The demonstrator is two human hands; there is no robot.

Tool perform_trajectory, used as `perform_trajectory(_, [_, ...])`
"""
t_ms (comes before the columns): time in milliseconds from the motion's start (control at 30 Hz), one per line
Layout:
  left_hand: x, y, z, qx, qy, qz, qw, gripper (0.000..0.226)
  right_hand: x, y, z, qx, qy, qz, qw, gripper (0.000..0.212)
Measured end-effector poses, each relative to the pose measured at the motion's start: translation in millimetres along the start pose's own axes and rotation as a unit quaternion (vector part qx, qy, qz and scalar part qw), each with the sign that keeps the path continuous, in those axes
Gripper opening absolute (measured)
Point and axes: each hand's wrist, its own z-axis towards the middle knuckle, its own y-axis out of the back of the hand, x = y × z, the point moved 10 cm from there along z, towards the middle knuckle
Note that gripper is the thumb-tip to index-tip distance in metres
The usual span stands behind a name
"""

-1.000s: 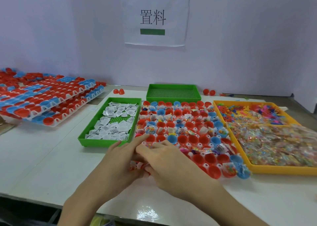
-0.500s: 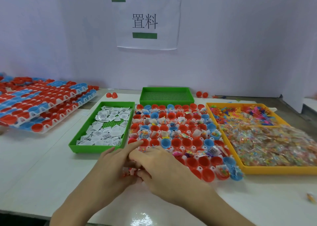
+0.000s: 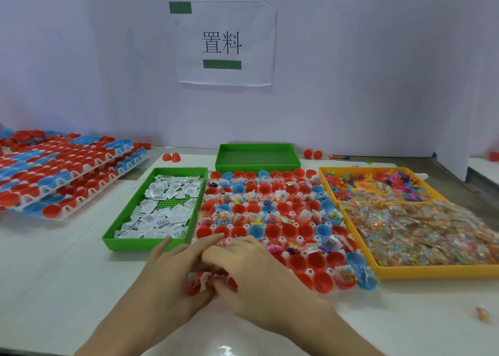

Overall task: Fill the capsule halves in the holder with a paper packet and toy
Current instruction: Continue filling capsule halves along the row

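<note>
Over the holder, our left hand and right hand huddled, grips hidden; we needed the packet tucked flat.

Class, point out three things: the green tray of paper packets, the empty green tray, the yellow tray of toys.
green tray of paper packets [image 3: 129, 244]: head view, near wall.
empty green tray [image 3: 256, 157]: head view, mesh floor.
yellow tray of toys [image 3: 432, 271]: head view, near wall.

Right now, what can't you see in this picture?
Head view:
Near-left cups of the holder: mostly covered by the left hand and right hand; what they hold is hidden.
Stacked holders, left: cut off by the edge.
Print on packets: too small.
Thing on table, far right: blurred.
</note>
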Motion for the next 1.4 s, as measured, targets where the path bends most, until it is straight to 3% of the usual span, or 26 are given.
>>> perform_trajectory(267, [-1, 4, -3, -0.007, -0.004, 0.006, 1.0, 0.071, 0, 7, -6, -0.025, 0.021, -0.015, 0.999, 0.022])
perform_trajectory(467, [-5, 13, -8, -0.01, -0.013, -0.031, 0.999, 0.061, -18, 27, -14, -0.058, -0.025, 0.012, 0.998, 0.029])
perform_trajectory(533, [-7, 22, -11, -0.036, -0.024, -0.071, 0.997, 0.049, -36, 47, -21, -0.094, -0.063, 0.027, 0.993, 0.031])
perform_trajectory(633, [-3, 48, -13, -0.13, -0.044, -0.161, 0.977, 0.023, -79, 97, -41, -0.194, -0.123, 0.022, 0.973, 0.015])
perform_trajectory(700, [14, 63, -5, -0.176, -0.026, -0.188, 0.966, 0.017, -124, 128, -57, -0.222, -0.216, -0.018, 0.951, 0.014])
perform_trajectory(800, [51, 68, 31, -0.165, 0.041, -0.143, 0.975, 0.02, -202, 152, -84, -0.141, -0.386, -0.076, 0.909, 0.008])
perform_trajectory(900, [90, 50, 69, -0.087, 0.126, -0.055, 0.987, 0.022, -244, 154, -113, -0.081, -0.465, -0.07, 0.879, 0.013])
perform_trajectory(1000, [108, 28, 89, -0.035, 0.178, 0.012, 0.983, 0.022, -252, 155, -124, -0.116, -0.471, -0.057, 0.872, 0.013])
perform_trajectory(1067, [109, 30, 92, -0.063, 0.194, 0.035, 0.978, 0.005, -251, 159, -122, -0.15, -0.461, -0.058, 0.873, 0.01])
perform_trajectory(1167, [112, 34, 89, -0.101, 0.214, 0.032, 0.971, 0.014, -251, 162, -122, -0.182, -0.451, -0.055, 0.872, 0.012])
perform_trajectory(1267, [111, 37, 85, -0.135, 0.216, -0.004, 0.967, 0.008, -255, 163, -128, -0.203, -0.447, -0.062, 0.869, 0.012])
perform_trajectory(1400, [107, 51, 79, -0.221, 0.195, -0.085, 0.952, 0.013, -260, 160, -131, -0.163, -0.449, -0.069, 0.876, 0.013])
